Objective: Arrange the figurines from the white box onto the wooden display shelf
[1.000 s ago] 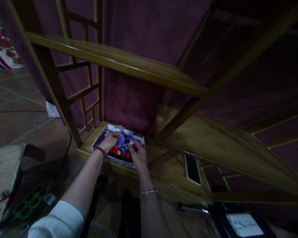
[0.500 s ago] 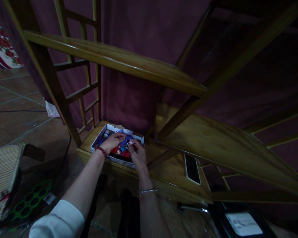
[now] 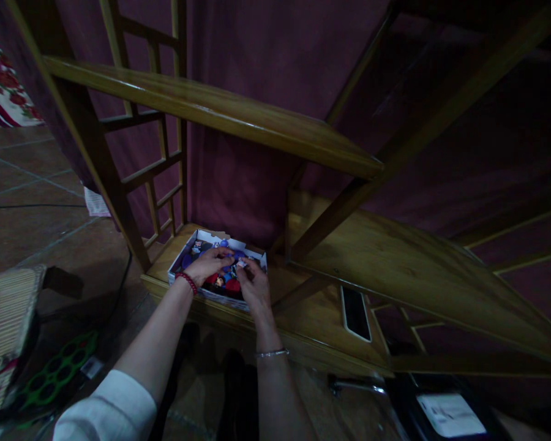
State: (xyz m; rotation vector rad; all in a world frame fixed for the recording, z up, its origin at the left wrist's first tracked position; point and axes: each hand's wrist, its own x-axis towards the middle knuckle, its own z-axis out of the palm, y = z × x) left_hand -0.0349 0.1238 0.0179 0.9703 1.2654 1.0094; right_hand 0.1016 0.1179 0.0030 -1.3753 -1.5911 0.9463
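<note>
A white cardboard box (image 3: 177,260) stands low on the wooden shelf, filled with small colourful figures in purple, blue, red and black. My left hand (image 3: 207,263), with a red bead bracelet, reaches in from the left. Its fingertips are pinched together over a purple piece (image 3: 239,253), and I cannot make out what is between them. From the right, my right hand (image 3: 256,286) pinches a small whitish figurine (image 3: 241,263) between thumb and fingers. Both hands hover over the box's contents, close together, partly hiding the figures below. A red figure (image 3: 232,285) lies near the front wall.
A phone with a white rim (image 3: 355,313) lies on the shelf to the right. Above the box runs a wooden crossbar (image 3: 220,116), with lattice posts at left. A woven-topped seat (image 3: 9,324) and a green holed rack (image 3: 55,375) are at lower left.
Both hands stay over the box. The right fingers and the small whitish figurine have shifted very slightly; the left hand is almost still.
</note>
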